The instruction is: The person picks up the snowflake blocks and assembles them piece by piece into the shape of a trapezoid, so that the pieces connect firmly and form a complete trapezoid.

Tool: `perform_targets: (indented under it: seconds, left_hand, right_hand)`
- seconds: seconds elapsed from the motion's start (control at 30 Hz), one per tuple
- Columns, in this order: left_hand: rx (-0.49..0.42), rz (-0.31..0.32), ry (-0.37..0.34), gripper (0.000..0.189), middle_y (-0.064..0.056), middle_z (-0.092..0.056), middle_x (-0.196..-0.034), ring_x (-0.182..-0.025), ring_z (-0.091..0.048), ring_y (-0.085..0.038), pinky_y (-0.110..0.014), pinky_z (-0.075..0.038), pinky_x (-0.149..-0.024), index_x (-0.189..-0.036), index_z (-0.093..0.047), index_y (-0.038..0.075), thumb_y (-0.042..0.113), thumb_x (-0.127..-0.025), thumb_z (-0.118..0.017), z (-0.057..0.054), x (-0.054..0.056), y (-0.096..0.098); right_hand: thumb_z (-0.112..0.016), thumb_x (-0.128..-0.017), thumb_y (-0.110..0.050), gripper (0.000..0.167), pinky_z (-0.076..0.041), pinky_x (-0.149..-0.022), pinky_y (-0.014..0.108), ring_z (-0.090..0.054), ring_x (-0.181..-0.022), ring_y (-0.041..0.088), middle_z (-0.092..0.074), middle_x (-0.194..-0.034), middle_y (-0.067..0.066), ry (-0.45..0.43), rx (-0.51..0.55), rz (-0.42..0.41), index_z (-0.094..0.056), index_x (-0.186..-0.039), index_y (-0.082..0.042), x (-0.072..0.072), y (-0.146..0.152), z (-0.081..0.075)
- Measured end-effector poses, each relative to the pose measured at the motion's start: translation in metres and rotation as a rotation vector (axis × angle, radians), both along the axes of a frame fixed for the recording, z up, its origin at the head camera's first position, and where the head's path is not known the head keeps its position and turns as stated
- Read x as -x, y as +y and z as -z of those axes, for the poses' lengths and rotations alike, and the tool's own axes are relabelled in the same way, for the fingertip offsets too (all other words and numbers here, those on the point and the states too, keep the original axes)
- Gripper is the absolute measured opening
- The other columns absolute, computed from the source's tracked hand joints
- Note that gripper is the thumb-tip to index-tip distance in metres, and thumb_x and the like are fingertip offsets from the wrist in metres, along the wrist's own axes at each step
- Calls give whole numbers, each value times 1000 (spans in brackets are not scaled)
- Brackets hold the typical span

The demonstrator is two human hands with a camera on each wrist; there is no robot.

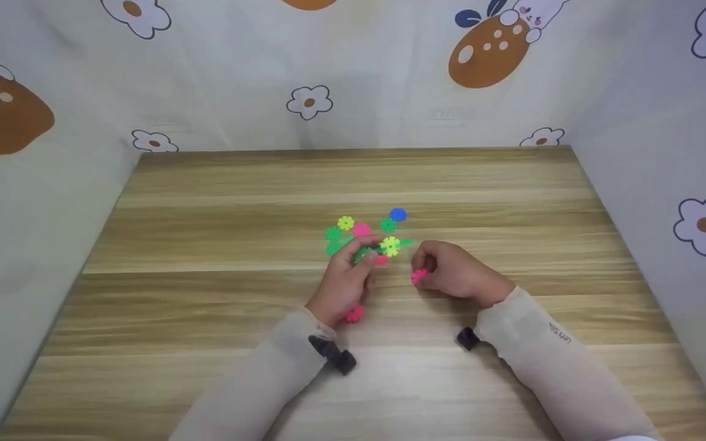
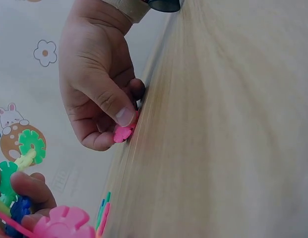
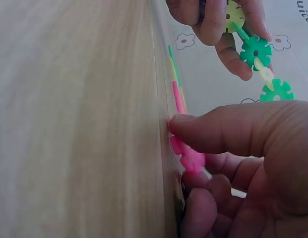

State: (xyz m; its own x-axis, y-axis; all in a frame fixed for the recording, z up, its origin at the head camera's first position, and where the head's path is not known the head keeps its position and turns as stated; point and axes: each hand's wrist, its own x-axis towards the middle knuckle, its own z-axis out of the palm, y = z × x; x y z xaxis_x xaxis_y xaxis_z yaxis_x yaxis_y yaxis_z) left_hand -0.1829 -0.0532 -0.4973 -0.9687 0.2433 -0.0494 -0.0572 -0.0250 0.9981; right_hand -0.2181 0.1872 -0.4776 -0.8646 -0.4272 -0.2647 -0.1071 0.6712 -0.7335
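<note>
My left hand (image 1: 342,286) grips a chain of interlocked notched plastic discs. Its yellow disc (image 1: 391,247) and a green disc (image 3: 255,52) stick out past the fingers. In the left wrist view, a blue disc (image 2: 20,210) and a large pink disc (image 2: 64,223) show at that hand. To the right, my right hand (image 1: 456,271) pinches a single pink disc (image 1: 418,276) between thumb and fingers, low over the table. That disc (image 3: 192,158) is apart from the chain. Another pink disc (image 1: 355,313) shows by the left wrist; whether it belongs to the chain I cannot tell.
Loose discs lie just beyond the left hand: a blue disc (image 1: 398,214), a green disc (image 1: 388,225), a yellow disc (image 1: 345,222), a pink disc (image 1: 361,229) and more green. The wood-grain table (image 1: 218,233) meets patterned walls (image 1: 365,104) at the back and sides.
</note>
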Motion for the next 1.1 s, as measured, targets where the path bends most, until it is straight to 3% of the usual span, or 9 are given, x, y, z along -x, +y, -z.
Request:
perform_targets:
  seconds: [0.1,0.23,0.4,0.7,1.1]
  left_hand:
    - [6,1,-8,33,-1,-49,-66,-57,-47,-14,-26,-39,-48,-143,-61,20,18,-113,-49,0,0,-1]
    - [5,-7,-16,33,-1,-50,-67,-59,-48,-14,-25,-40,-50,-143,-61,20,18,-113,-49,-2,-1,-1]
    - [-4,-11,-29,33,-2,-50,-68,-59,-48,-15,-26,-40,-50,-144,-61,22,21,-113,-48,-2,-1,-1]
    - [3,-6,-47,32,-2,-51,-68,-59,-48,-14,-26,-40,-49,-143,-60,20,23,-113,-47,0,1,-2]
    - [24,24,-54,29,-1,-51,-70,-59,-48,-15,-26,-40,-49,-140,-60,24,25,-113,-49,-3,-1,-3]
  right_hand:
    - [-75,-90,0,16,-51,-70,29,-59,-79,17,-69,-91,4,-62,159,47,-64,-100,-6,2,0,3]
    - [-69,-93,3,17,-56,-64,26,-62,-71,16,-70,-88,6,-128,454,225,-62,-109,2,6,-1,5]
    - [-60,-96,6,23,-60,-71,27,-66,-77,16,-67,-94,5,-70,661,398,-63,-118,5,6,-3,2]
    - [-59,-98,8,22,-60,-74,26,-67,-78,16,-68,-96,6,-65,749,404,-63,-120,5,4,-7,1]
    - [-61,-97,9,22,-62,-76,27,-71,-82,19,-69,-95,6,-53,740,356,-64,-118,8,1,-8,0]
